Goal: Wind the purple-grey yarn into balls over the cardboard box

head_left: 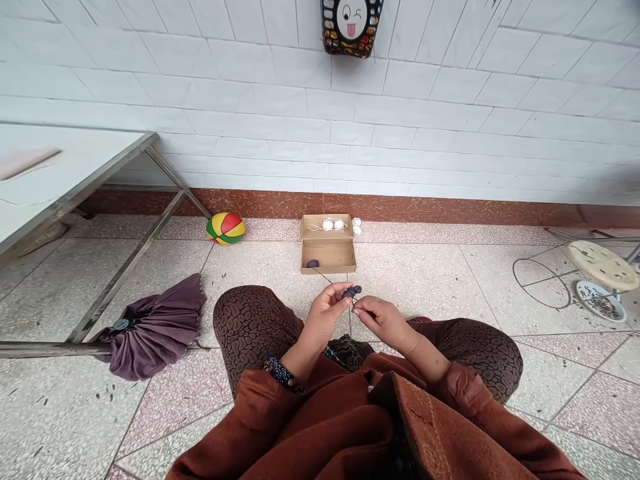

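Note:
My left hand (324, 313) holds a small dark purple piece of yarn work (353, 291) between thumb and fingers, in front of my knees. My right hand (384, 321) is closed close beside it, thumb and forefinger pinched at the lower edge of the piece. Whatever is in that pinch is too small to make out. From my left hand a dark strand runs to a dark purple yarn ball (313, 264) in the near half of an open cardboard box (330, 252). White yarn balls (333, 225) lie in the box's far half.
More white balls (357, 227) sit right of the box. A colourful ball (226, 229) and a folded purple umbrella (155, 327) are left, near a metal-framed table (125, 143). At right stand a stool (603, 265) and a white bowl (600, 301). A black basket (351, 27) hangs on the wall.

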{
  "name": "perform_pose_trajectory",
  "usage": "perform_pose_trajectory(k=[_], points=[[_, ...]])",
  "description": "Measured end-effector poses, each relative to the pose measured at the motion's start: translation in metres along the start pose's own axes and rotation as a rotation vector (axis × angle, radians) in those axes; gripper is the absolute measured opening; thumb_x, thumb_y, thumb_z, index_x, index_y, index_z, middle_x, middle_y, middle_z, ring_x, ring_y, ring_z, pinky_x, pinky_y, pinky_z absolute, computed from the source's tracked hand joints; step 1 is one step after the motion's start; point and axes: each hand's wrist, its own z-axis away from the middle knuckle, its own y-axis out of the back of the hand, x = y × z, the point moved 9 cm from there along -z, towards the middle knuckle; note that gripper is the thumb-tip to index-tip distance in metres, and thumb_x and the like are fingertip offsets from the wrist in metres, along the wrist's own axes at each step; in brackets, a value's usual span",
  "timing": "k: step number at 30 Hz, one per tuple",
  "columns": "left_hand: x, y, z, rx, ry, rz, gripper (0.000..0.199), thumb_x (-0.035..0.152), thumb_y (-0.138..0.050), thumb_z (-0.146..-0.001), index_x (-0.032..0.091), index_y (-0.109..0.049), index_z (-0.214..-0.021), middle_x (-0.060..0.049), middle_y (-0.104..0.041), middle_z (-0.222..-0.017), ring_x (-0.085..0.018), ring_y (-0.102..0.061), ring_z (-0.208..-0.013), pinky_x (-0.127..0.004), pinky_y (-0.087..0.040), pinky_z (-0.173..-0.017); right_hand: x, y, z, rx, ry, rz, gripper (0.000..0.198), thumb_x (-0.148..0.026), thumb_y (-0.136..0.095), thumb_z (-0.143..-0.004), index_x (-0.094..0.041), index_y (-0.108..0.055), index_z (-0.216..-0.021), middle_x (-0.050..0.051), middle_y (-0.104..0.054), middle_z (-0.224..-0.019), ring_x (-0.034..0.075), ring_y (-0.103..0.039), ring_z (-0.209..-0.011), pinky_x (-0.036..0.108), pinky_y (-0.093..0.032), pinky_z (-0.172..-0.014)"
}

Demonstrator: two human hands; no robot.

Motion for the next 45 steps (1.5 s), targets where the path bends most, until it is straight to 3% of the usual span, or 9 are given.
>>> perform_pose_trajectory(k=[7, 15, 19, 22, 27, 31, 37, 41, 45], points=[[0.015, -0.002, 0.001, -0.023, -0.107, -0.268, 0.039, 0.02, -0.07, -0.077, 0.021, -0.059, -0.114, 0.002, -0.054, -0.081, -0.013, -0.051, -0.077, -0.028, -0.04, -0.076, -0.013, 0.04, -0.02, 0.127, 0.042, 0.006, 0.014, -0.027, -0.054, -0.097, -0.021, -0.065, -0.09, 0.004, -0.063, -0.079, 0.016, -0.059, -0.073, 0.027, -0.047, -0.068], [-0.002, -0.022, 0.007, -0.269, 0.053, 0.03, 0.053, 0.024, -0.073, -0.078, 0.023, -0.057, -0.128, 0.0, -0.056, -0.085, -0.013, -0.052, -0.081, -0.028, -0.039, -0.079, 0.021, 0.029, -0.018, 0.158, -0.069, -0.071, 0.014, -0.024, -0.055, -0.095, -0.02, -0.064, -0.084, 0.002, -0.063, -0.077, 0.016, -0.06, -0.074, 0.027, -0.046, -0.07], [-0.005, -0.021, 0.006, -0.244, 0.065, 0.054, 0.043, 0.024, -0.07, -0.079, 0.023, -0.064, -0.121, -0.004, -0.062, -0.099, -0.017, -0.055, -0.094, -0.031, -0.04, -0.089, 0.027, 0.011, -0.006, 0.126, -0.095, -0.09, 0.015, -0.02, -0.05, -0.094, -0.02, -0.062, -0.086, 0.004, -0.064, -0.08, 0.017, -0.06, -0.076, 0.028, -0.047, -0.071], [0.001, -0.022, 0.005, -0.227, -0.006, -0.152, 0.033, 0.025, -0.068, -0.08, 0.022, -0.07, -0.113, -0.006, -0.061, -0.106, -0.019, -0.056, -0.098, -0.033, -0.041, -0.091, 0.033, 0.004, -0.001, 0.12, -0.142, -0.056, 0.015, -0.016, -0.048, -0.09, -0.019, -0.062, -0.084, 0.003, -0.062, -0.078, 0.018, -0.059, -0.075, 0.028, -0.046, -0.071], [0.012, -0.016, 0.002, -0.12, -0.137, -0.496, 0.028, 0.021, -0.067, -0.078, 0.02, -0.073, -0.105, -0.004, -0.057, -0.089, -0.016, -0.054, -0.084, -0.029, -0.043, -0.075, 0.039, -0.001, -0.001, 0.075, -0.208, -0.023, 0.015, -0.013, -0.049, -0.088, -0.02, -0.063, -0.088, 0.003, -0.065, -0.083, 0.018, -0.061, -0.08, 0.029, -0.046, -0.074], [0.003, -0.01, 0.001, -0.082, -0.09, -0.425, 0.019, 0.025, -0.071, -0.074, 0.017, -0.073, -0.092, -0.002, -0.057, -0.08, -0.014, -0.051, -0.074, -0.027, -0.04, -0.069, 0.039, -0.004, -0.001, 0.045, -0.221, 0.015, 0.015, -0.015, -0.05, -0.091, -0.02, -0.06, -0.082, 0.002, -0.062, -0.076, 0.017, -0.059, -0.075, 0.027, -0.045, -0.07], [-0.017, 0.001, 0.0, 0.006, 0.132, -0.117, 0.029, 0.032, -0.077, -0.069, 0.016, -0.07, -0.092, -0.002, -0.066, -0.082, -0.011, -0.05, -0.067, -0.024, -0.039, -0.064, 0.021, -0.003, -0.002, 0.029, -0.123, 0.036, 0.013, -0.019, -0.049, -0.096, -0.021, -0.06, -0.089, 0.003, -0.064, -0.083, 0.017, -0.06, -0.08, 0.028, -0.046, -0.074], [-0.011, 0.009, -0.004, 0.041, 0.071, -0.135, 0.027, 0.031, -0.076, -0.069, 0.016, -0.07, -0.09, -0.003, -0.068, -0.084, -0.014, -0.057, -0.074, -0.027, -0.044, -0.073, -0.005, 0.005, -0.003, -0.032, -0.013, 0.029, 0.012, -0.021, -0.051, -0.097, -0.021, -0.061, -0.091, 0.003, -0.062, -0.08, 0.016, -0.059, -0.076, 0.027, -0.047, -0.072], [0.004, 0.011, -0.004, 0.038, -0.077, -0.424, 0.02, 0.026, -0.073, -0.073, 0.018, -0.073, -0.091, -0.002, -0.064, -0.081, -0.015, -0.056, -0.073, -0.028, -0.044, -0.072, -0.024, 0.02, -0.011, -0.083, 0.097, 0.057, 0.014, -0.024, -0.052, -0.098, -0.021, -0.065, -0.095, 0.003, -0.06, -0.081, 0.015, -0.059, -0.073, 0.026, -0.047, -0.069]])
